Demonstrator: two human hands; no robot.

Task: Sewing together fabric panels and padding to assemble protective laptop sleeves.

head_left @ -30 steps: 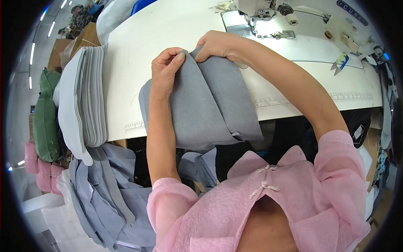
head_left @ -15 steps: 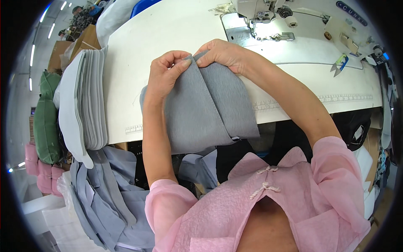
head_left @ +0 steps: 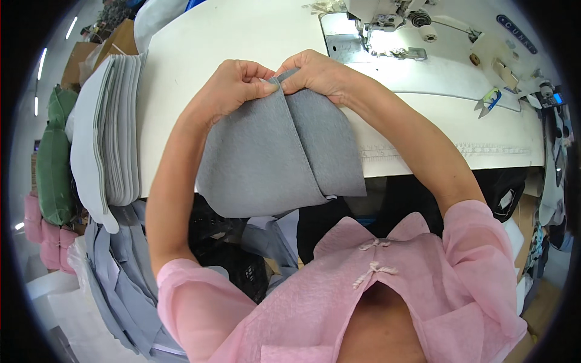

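Observation:
A grey fabric piece [head_left: 260,154] with a stitched seam down its middle hangs from both hands, its lower part reaching past the table's front edge. My left hand [head_left: 239,88] pinches its upper edge just left of the seam, thumb on top. Close beside it, my right hand [head_left: 315,77] grips the same edge right of the seam. A small white tag [head_left: 331,196] peeks out at the seam's lower end. Beyond my right hand stands a sewing machine [head_left: 387,27], its needle area lit.
Grey cut panels [head_left: 112,133] stand stacked on the table's left side. Thread snips [head_left: 488,103] lie at the right, and a ruler strip [head_left: 436,151] runs along the front edge of the white table [head_left: 181,72]. More grey fabric [head_left: 121,284] hangs below left, beside green bundles [head_left: 55,163].
My left elbow has swung outward to the left, and the left hand has tilted. Both hands keep their pinch on the fabric piece. The view has shifted slightly.

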